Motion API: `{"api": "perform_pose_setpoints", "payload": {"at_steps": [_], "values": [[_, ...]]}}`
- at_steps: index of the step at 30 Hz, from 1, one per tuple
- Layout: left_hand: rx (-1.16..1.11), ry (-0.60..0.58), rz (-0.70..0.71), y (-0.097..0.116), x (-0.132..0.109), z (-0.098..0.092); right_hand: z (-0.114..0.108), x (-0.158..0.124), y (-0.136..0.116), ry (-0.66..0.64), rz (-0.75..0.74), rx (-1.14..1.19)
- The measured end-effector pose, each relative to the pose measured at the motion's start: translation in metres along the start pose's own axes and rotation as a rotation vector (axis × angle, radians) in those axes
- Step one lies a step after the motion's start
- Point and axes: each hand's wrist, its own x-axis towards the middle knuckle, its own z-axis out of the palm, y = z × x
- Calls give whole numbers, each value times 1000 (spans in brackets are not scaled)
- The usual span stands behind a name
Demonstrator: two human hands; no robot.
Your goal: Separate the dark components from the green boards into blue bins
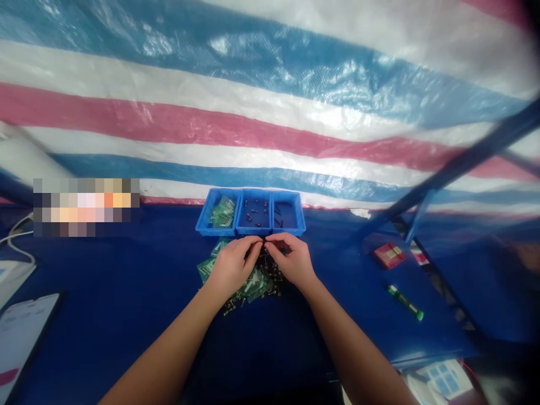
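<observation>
Bare hands (231, 265) and bare, tapering forearms (179, 334); finger detail too blurred to tell.

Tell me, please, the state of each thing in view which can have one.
Left hand grip, curled, hold unclear
Right hand grip, curled, hold unclear
Pile, loose, partly covered
Left bin, open, holding greenish pieces
Middle bin, open, few small parts
Right bin, open, few dark pieces
Green-ended object, lying flat
Striped sheet, creased

Three blue trays (253, 231), one red box (390, 256), one green tube (405, 303), one pile (255, 284); the middle tray holds perhaps eight small fittings (248, 217).
</observation>
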Motion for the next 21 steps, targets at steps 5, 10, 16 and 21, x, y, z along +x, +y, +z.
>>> {"api": "perform_pose_setpoints", "payload": {"at_steps": [5,10,16,21], "values": [[-2,33,16,-2,-1,2,0,1,3,7,30,-2],[25,20,15,-1,-1,0,1,0,3,5,26,10],[-21,49,-9,-2,-2,2,0,0,3,12,20,-4],[6,29,9,-2,-1,3,1,0,3,3,39,7]]}}
